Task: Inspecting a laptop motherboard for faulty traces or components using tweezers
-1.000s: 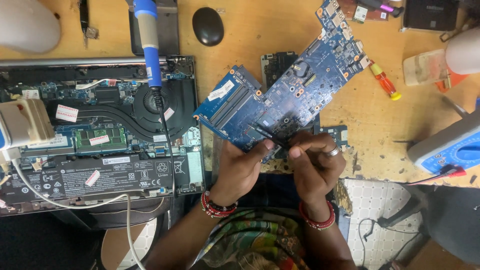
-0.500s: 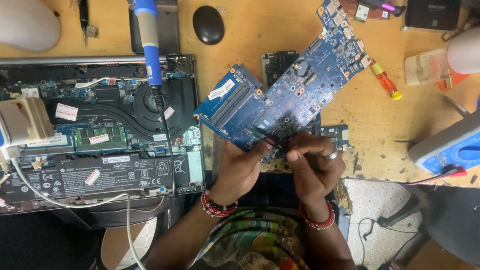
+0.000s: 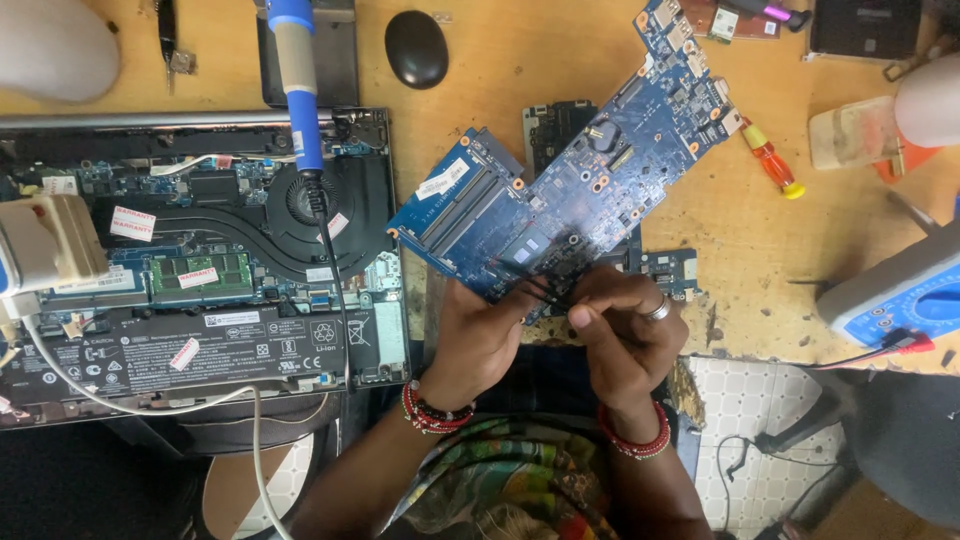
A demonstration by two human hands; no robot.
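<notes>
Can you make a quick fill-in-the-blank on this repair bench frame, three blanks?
1. Both hands meet at the near edge of the ____ circuit board.
2. The ring sits on the ____ hand, not the left hand.
3. The soldering iron with the blue handle lies across the opened ____, left of the board.

Missing words: blue; right; laptop
</notes>
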